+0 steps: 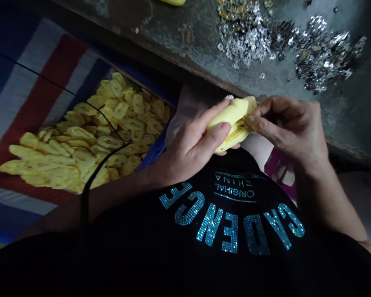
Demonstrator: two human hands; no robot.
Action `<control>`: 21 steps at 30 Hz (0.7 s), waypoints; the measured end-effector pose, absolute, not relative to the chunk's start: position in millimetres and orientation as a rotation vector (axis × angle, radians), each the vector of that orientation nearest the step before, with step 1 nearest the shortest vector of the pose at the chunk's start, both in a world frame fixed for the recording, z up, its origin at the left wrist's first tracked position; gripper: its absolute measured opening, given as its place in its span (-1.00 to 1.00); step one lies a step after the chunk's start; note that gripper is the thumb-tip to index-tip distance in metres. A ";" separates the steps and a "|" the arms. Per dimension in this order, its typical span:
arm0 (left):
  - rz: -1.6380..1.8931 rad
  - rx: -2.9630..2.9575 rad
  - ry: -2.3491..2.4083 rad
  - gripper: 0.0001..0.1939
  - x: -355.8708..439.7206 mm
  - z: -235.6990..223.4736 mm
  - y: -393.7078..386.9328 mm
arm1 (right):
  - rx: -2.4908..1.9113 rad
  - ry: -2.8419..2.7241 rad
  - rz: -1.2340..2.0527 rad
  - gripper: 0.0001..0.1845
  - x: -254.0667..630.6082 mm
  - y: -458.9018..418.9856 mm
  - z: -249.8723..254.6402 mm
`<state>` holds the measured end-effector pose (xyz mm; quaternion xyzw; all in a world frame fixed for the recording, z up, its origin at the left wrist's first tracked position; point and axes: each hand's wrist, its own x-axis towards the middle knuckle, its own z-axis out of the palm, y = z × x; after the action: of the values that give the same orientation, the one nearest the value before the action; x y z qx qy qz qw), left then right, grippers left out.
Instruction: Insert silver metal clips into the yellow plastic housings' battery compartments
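A pale yellow moulded plastic casing (235, 113) is gripped in my left hand (198, 136), the thumb lying along its near side. Its hollow side, with slots and ridges, partly faces me. At the casing's right end, my right hand (292, 126) is closed in a pinch, thumb and index fingertips against the opening. Whatever lies between those fingertips is too small and too covered to make out. A small whitish bit (229, 97) shows by the left index fingertip.
Small shiny metal clips (247, 37) lie heaped on the worn grey worktop (185, 45), with a second heap of metal pieces (327, 53) further right. At left, many yellow plastic casings (89, 144) are piled on a striped sheet (49, 86). A black cord (102, 165) crosses them.
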<state>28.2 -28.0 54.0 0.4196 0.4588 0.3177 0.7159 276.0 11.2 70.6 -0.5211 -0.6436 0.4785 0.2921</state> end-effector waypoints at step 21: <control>0.801 1.595 0.933 -0.32 34.2 63.1 -33.7 | -1.350 -1.578 1.141 -0.37 283.6 -11.9 42.4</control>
<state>34.2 -33.7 63.1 0.6694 0.3914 0.3363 0.5344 283.6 -11.9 42.4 -0.5278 -0.6170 0.4462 0.3763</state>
